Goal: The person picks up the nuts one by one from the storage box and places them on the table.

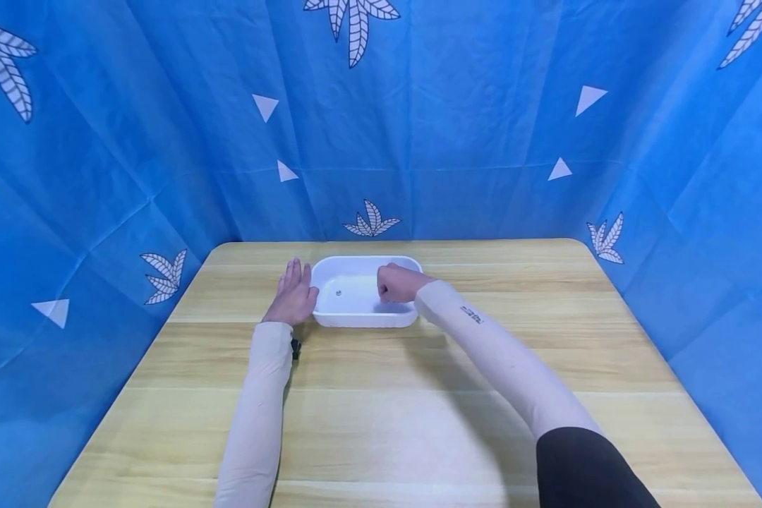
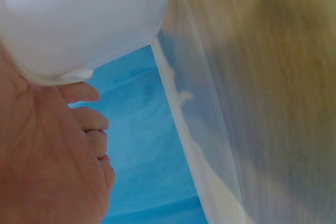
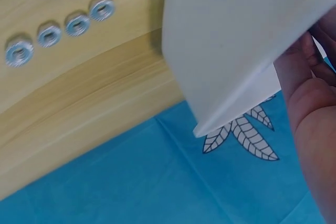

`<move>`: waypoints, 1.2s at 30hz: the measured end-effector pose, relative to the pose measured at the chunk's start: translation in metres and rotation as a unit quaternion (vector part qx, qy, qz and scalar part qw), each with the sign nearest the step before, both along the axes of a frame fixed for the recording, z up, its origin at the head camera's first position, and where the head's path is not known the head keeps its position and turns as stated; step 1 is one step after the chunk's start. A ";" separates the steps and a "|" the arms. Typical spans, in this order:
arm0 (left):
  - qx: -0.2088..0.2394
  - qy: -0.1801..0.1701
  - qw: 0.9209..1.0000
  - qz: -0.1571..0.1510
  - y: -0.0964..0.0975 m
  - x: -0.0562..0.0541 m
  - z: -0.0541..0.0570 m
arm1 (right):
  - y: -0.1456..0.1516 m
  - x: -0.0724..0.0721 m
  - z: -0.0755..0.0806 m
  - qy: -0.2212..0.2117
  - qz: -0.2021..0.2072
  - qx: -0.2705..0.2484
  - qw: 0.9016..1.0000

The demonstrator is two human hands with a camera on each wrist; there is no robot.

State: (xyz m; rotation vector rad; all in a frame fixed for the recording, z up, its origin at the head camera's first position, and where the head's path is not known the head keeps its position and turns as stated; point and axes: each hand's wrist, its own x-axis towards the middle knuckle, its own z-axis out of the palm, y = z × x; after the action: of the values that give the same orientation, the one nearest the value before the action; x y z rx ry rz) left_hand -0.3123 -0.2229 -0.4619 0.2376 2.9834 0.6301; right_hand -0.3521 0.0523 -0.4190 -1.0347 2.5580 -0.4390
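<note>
A white oblong basin (image 1: 365,319) stands near the back of the wooden table. Against its left rim rests my left hand (image 1: 294,295), fingers stretched forward; in the left wrist view the rim meets the hand by the thumb. One small metal nut (image 1: 339,293) lies on the basin floor, left of the middle. My right hand (image 1: 398,283) reaches over the right rim into the basin with its fingers curled; I cannot tell whether it holds anything. In the right wrist view the basin wall (image 3: 226,40) partly covers those fingers (image 3: 294,66).
Several flanged nuts (image 3: 77,24) lie in rows on the wood beside the basin in the right wrist view; they do not show in the head view. A blue patterned curtain (image 1: 457,141) hangs behind and along both sides of the table (image 1: 355,409).
</note>
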 end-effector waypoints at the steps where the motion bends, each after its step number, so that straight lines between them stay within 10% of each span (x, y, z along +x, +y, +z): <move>1: 0.000 -0.001 1.000 -0.001 0.000 0.000 0.000 | 0.001 0.000 0.001 0.003 0.002 0.002 1.000; 36: -0.007 0.001 1.000 0.006 0.000 0.000 -0.001 | 0.052 0.006 0.025 -0.005 0.002 -0.057 0.998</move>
State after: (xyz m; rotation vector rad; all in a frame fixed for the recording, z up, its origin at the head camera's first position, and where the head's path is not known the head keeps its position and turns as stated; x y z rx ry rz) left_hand -0.3127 -0.2231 -0.4629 0.2207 2.9916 0.6088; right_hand -0.3464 0.1044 -0.3937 -1.0745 2.5473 -0.5931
